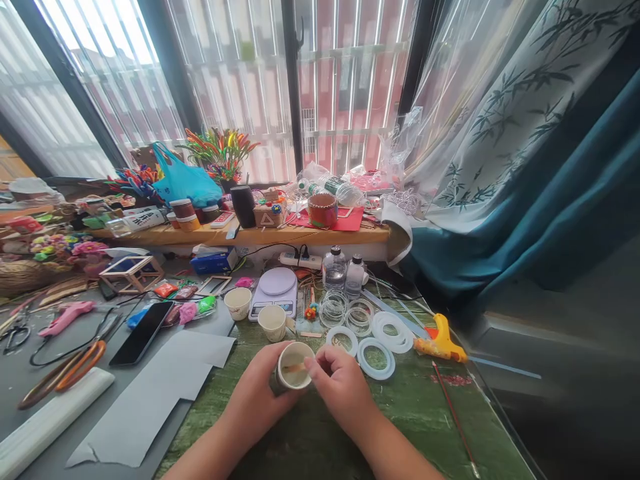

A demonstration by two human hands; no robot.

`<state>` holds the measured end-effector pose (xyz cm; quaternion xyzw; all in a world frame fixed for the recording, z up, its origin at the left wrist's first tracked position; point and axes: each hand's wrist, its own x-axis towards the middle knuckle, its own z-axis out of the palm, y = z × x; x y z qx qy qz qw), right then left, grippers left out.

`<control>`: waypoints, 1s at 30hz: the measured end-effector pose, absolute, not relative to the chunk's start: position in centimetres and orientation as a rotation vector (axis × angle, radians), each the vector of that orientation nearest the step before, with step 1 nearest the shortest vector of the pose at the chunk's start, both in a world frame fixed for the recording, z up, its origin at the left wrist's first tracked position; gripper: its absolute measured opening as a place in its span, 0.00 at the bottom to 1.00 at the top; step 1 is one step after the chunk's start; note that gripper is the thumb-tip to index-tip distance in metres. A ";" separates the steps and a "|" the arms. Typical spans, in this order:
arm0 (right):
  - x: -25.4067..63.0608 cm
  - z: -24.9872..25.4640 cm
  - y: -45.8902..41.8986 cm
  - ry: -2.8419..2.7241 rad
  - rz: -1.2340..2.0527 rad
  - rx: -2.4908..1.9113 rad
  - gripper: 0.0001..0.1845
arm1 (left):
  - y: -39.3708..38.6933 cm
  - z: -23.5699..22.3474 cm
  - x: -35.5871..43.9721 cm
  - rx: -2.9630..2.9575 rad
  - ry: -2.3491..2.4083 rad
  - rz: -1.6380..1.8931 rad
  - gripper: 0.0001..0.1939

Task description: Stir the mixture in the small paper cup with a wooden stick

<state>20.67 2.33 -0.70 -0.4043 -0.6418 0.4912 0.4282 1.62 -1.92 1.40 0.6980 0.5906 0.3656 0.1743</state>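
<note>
My left hand (260,383) is wrapped round a paper cup (296,353), which tilts toward me so its inside shows. A flat wooden stick (295,367) dips into the cup, and my right hand (340,380) pinches its upper end at the rim. What lies at the bottom of the cup is hard to make out. Just beyond stand two more paper cups, one (273,323) with a stick beside it and another (238,303) farther left. White ring-shaped silicone moulds (376,359) and clear rings (334,309) lie to the right of the cups.
A white kitchen scale (274,293) sits behind the cups, with two clear bottles (335,268) to its right. A yellow glue gun (441,341) and a thin brush (455,417) lie at right. On the left are a phone (142,335), scissors (80,367) and grey paper (155,393).
</note>
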 end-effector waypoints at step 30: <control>17.7 -2.0 -2.8 -2.393 0.935 -0.791 0.07 | -1.5 7.5 -3.6 1.665 1.691 1.208 0.30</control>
